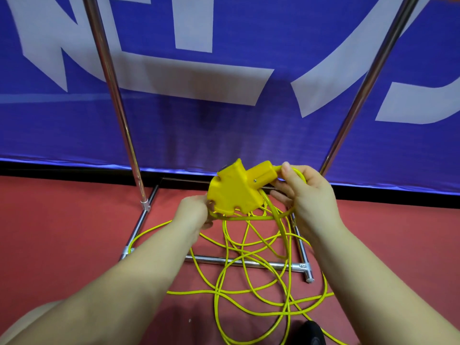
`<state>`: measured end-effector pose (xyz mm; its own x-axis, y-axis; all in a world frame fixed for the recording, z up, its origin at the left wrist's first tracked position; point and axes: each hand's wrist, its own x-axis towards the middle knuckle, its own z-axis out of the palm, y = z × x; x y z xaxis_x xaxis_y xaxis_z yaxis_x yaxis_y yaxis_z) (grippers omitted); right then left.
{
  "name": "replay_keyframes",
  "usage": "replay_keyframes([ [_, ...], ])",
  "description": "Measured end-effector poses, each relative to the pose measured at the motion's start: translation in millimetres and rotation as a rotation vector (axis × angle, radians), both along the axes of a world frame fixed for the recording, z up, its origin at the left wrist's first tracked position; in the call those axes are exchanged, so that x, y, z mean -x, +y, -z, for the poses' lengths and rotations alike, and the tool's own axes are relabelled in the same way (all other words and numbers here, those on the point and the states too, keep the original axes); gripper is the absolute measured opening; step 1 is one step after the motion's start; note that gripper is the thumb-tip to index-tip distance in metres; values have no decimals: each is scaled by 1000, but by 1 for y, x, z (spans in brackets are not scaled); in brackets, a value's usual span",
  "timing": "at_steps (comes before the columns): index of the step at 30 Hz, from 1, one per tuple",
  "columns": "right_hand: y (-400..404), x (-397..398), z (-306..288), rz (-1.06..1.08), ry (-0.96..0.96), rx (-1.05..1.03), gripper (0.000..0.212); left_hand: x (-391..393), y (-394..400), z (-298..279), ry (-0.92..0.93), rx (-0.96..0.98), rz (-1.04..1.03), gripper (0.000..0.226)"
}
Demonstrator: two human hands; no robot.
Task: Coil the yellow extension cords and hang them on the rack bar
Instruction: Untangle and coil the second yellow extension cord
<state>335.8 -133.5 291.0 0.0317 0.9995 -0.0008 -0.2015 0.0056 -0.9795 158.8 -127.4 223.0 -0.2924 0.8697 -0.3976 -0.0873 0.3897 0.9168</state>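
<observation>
Left upright of the chrome metal rack frame (113, 95) rising from the red floor (62, 232), base rails just beside it. Left hand (193, 212) curled around the lower left corner of the yellow plastic three-way socket block (235, 192), lifted above the floor in front of the blue banner with white letters (224, 115). Yellow extension cord (249, 270) sprawled in loose tangled loops below, draped across the frame's base crossbar (244, 262) and over the floor. Right hand (307, 195) clamped on the cord where it leaves the block's neck, thumb on top, fingers wrapped beneath. Right upright (368, 80) slanting up behind. Dark shoe tip (312, 332) near the bottom edge.
</observation>
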Motion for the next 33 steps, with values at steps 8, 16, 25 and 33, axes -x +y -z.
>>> replay_keyframes([
  [8,7,-4,-1,43,280,247,18,1,-1,9,-38,119,80,29],
  [16,15,-9,10,83,245,356,31,-18,-7,-20,-99,-348,329,14],
  [25,9,-17,7,-259,-748,-13,29,19,10,-30,-218,-390,-126,15],
  [33,9,-32,14,-693,-752,219,19,42,12,-28,-252,-286,-292,17],
])
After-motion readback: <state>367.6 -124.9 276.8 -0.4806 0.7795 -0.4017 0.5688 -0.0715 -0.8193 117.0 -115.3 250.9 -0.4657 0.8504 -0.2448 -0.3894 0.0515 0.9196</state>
